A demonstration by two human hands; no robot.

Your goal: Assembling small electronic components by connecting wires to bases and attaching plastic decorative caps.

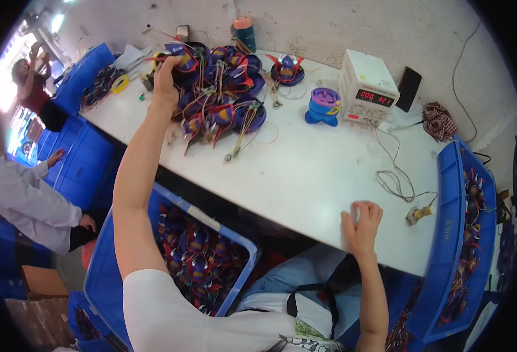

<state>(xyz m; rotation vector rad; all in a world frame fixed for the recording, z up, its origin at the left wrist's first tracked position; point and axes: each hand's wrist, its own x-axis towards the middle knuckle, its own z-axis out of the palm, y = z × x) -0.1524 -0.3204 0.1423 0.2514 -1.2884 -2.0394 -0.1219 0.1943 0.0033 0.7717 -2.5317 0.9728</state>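
My left arm stretches across to the far left of the white table (305, 176). There my left hand (165, 79) is closed at the edge of a purple and red toy part (183, 61); its fingertips are partly hidden. That part belongs to a heap of similar wired toy parts (223, 114), round and purple with red pointed pieces and loose thin wires. By the table's near edge, right of the middle, my right hand (363, 227) rests with its fingers loosely bent and apart, holding nothing.
Farther back are a single toy part (286, 71), a blue and purple round holder (323, 107), a white power supply (369, 88) with cables, a phone (409, 88) and a bottle (244, 34). Blue crates of parts (249, 267) (446, 193) flank me. Two people are at the left.
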